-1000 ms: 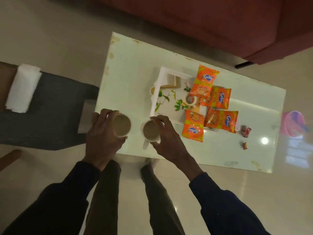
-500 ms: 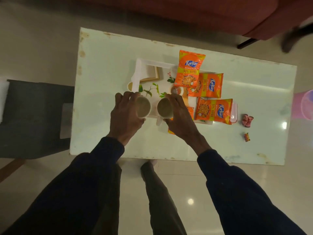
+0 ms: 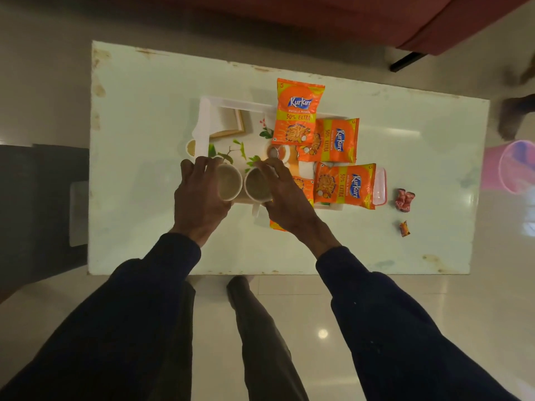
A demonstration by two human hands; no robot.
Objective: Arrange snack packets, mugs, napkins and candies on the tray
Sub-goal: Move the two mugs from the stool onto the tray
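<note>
A white tray (image 3: pixel 209 111) with a printed leaf picture lies on the white table (image 3: pixel 144 111). My left hand (image 3: pixel 199 198) grips one mug (image 3: pixel 230 184) and my right hand (image 3: pixel 286 195) grips a second mug (image 3: pixel 256 188); both mugs stand side by side at the tray's near edge. Several orange snack packets lie over the tray's right part, among them an upright one (image 3: pixel 298 111) and two sideways ones (image 3: pixel 335 140), (image 3: pixel 346 185). Two candies lie on the table to the right, a red one (image 3: pixel 404 200) and a small orange one (image 3: pixel 404 228).
A red sofa (image 3: pixel 318 18) stands beyond the table. A dark seat (image 3: pixel 37 204) is at the left, with a pale object on its edge. A pink bin (image 3: pixel 512 166) stands on the floor at the right. My legs are below the table's near edge.
Both hands carried the mugs from the table's near-left side forward onto the tray's near edge. The view has shifted so the table lies more squarely ahead.
</note>
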